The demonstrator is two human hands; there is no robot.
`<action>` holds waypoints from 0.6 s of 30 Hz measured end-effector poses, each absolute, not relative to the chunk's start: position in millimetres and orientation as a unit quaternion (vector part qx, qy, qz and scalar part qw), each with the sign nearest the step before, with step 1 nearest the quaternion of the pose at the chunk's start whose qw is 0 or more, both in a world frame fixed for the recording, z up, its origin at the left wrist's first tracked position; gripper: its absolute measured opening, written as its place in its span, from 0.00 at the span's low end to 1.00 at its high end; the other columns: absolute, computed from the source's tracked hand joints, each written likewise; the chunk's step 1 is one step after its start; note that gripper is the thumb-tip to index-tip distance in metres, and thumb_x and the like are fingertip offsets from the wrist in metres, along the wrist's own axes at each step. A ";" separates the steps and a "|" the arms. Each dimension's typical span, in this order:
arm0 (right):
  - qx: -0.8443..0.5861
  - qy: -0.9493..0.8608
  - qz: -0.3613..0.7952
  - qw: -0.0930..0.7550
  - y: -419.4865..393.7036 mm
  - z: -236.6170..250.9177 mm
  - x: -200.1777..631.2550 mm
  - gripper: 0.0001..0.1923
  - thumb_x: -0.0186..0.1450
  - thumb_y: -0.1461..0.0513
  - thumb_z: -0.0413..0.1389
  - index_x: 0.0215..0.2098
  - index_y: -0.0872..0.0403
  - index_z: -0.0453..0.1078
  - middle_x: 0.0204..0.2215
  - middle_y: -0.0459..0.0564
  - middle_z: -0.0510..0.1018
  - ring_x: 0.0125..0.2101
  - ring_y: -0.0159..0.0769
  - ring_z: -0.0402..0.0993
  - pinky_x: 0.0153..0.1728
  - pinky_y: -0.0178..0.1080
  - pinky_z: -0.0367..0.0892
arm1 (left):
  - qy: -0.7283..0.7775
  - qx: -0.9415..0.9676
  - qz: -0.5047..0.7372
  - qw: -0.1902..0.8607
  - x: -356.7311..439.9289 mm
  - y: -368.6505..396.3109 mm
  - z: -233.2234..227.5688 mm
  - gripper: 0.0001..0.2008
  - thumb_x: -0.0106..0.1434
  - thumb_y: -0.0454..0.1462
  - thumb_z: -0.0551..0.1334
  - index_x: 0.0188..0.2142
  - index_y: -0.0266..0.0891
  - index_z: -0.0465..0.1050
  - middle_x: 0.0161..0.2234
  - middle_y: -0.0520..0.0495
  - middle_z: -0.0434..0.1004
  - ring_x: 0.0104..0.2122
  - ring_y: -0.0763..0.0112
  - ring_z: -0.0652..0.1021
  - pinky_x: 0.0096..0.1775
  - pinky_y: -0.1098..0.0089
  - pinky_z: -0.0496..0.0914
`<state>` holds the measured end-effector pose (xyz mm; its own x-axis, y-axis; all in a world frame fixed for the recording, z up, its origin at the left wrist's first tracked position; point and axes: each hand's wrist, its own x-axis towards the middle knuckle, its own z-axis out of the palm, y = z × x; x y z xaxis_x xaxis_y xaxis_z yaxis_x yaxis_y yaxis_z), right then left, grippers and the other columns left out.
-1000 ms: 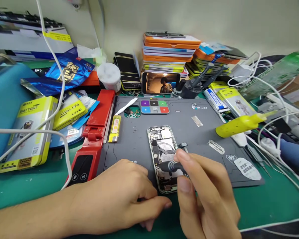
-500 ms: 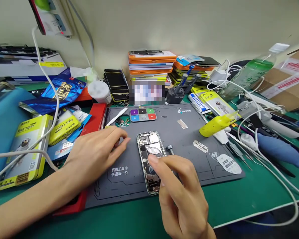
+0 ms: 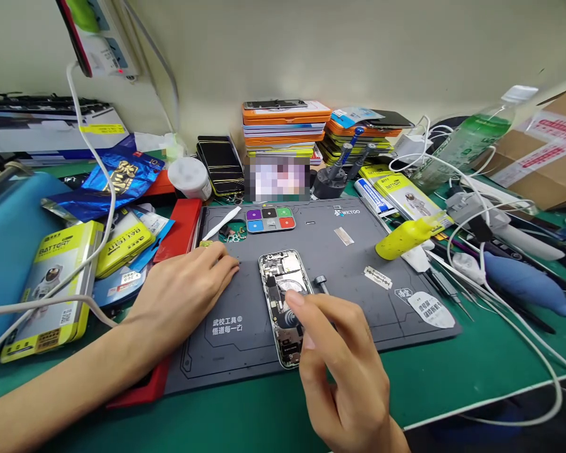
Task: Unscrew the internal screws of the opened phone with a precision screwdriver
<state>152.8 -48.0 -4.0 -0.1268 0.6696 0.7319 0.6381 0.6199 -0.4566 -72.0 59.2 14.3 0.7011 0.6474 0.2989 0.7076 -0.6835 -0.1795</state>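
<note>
On the dark grey work mat (image 3: 245,371) lies an opened phone (image 3: 283,296), its inner parts bare. My right hand (image 3: 349,371) is over the phone's lower right edge. Its fingers are bent in, thumb and forefinger tips close together, and whatever is between them is hidden. A small tool with a round grey knob (image 3: 320,280) shows just behind this hand, its other end covered. My left hand (image 3: 193,280) rests on the mat left of the phone, apart from it. Its fingers are curled loosely together, with nothing visible in them.
A coloured sectioned tray (image 3: 270,218), a white stick-like tool (image 3: 221,223) and razor blades (image 3: 378,277) lie on the mat. Right of them are a yellow bottle (image 3: 403,239) and white cables. Battery packs (image 3: 51,283) stand left; boxes (image 3: 283,119) are stacked behind.
My left hand's fingers have drawn closer together, lower on the mat. My right hand has hardly shifted, and the phone stays in place. The view has moved slightly.
</note>
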 end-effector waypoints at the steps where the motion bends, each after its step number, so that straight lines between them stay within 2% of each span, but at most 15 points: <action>1: -0.435 -0.749 0.015 0.499 -48.1 -4.5 152.8 0.36 0.67 0.79 0.51 0.71 0.58 0.66 0.51 0.57 0.78 0.52 0.40 0.77 0.48 0.46 0.80 | -0.367 -0.913 -0.104 0.146 -72.2 59.2 14.3 0.18 0.78 0.28 0.53 0.45 0.33 0.83 0.37 0.40 0.82 0.31 0.54 0.83 0.26 0.62 0.67; 4: -0.439 -0.745 0.012 0.502 -48.5 -5.0 152.8 0.37 0.67 0.79 0.52 0.73 0.56 0.65 0.52 0.57 0.79 0.52 0.41 0.78 0.46 0.46 0.81 | -0.357 -0.916 -0.103 0.152 -71.4 59.5 15.0 0.19 0.78 0.26 0.51 0.42 0.33 0.82 0.35 0.41 0.80 0.30 0.53 0.82 0.26 0.61 0.67; 8: -0.448 -0.742 0.012 0.499 -47.9 -4.5 152.2 0.38 0.67 0.79 0.52 0.73 0.54 0.65 0.52 0.56 0.80 0.52 0.41 0.78 0.46 0.45 0.82 | -0.358 -0.918 -0.126 0.118 -66.1 52.4 17.6 0.17 0.83 0.35 0.52 0.44 0.37 0.79 0.38 0.45 0.81 0.31 0.60 0.83 0.26 0.65 0.68; 11: -0.440 -0.752 0.013 0.490 -46.6 -4.4 151.3 0.36 0.67 0.78 0.53 0.71 0.57 0.66 0.52 0.57 0.80 0.53 0.41 0.78 0.48 0.46 0.82 | -0.343 -0.924 -0.164 0.026 -59.5 39.7 18.2 0.17 0.84 0.40 0.49 0.45 0.40 0.76 0.39 0.49 0.80 0.33 0.64 0.83 0.29 0.66 0.71; 13: -0.438 -0.756 0.011 0.487 -46.6 -4.4 151.4 0.34 0.67 0.77 0.54 0.71 0.58 0.65 0.52 0.57 0.81 0.53 0.41 0.79 0.49 0.47 0.82 | -0.335 -0.924 -0.181 -0.022 -55.1 31.3 17.3 0.18 0.85 0.40 0.47 0.42 0.41 0.73 0.35 0.50 0.77 0.31 0.64 0.82 0.29 0.65 0.69; 15: -0.441 -0.748 0.009 0.496 -48.3 -3.6 152.5 0.34 0.68 0.77 0.56 0.70 0.56 0.66 0.51 0.56 0.83 0.52 0.41 0.80 0.47 0.46 0.84 | -0.340 -0.918 -0.189 -0.070 -51.5 25.0 16.3 0.17 0.84 0.40 0.48 0.39 0.42 0.70 0.33 0.51 0.75 0.30 0.65 0.80 0.29 0.66 0.68; 18: -0.445 -0.713 -0.006 0.542 -52.2 -0.5 154.8 0.31 0.66 0.76 0.59 0.66 0.55 0.70 0.48 0.53 0.85 0.46 0.40 0.83 0.42 0.44 0.85 | -0.354 -0.897 -0.195 -0.179 -47.5 18.4 16.8 0.11 0.82 0.38 0.54 0.40 0.42 0.71 0.37 0.52 0.76 0.34 0.67 0.81 0.34 0.67 0.72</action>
<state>154.8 -52.2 -0.5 -0.0166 0.6276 0.7784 0.6414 0.6039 -0.4732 -47.5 18.4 16.8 0.6737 0.7045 0.2231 0.5648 -0.6856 0.4593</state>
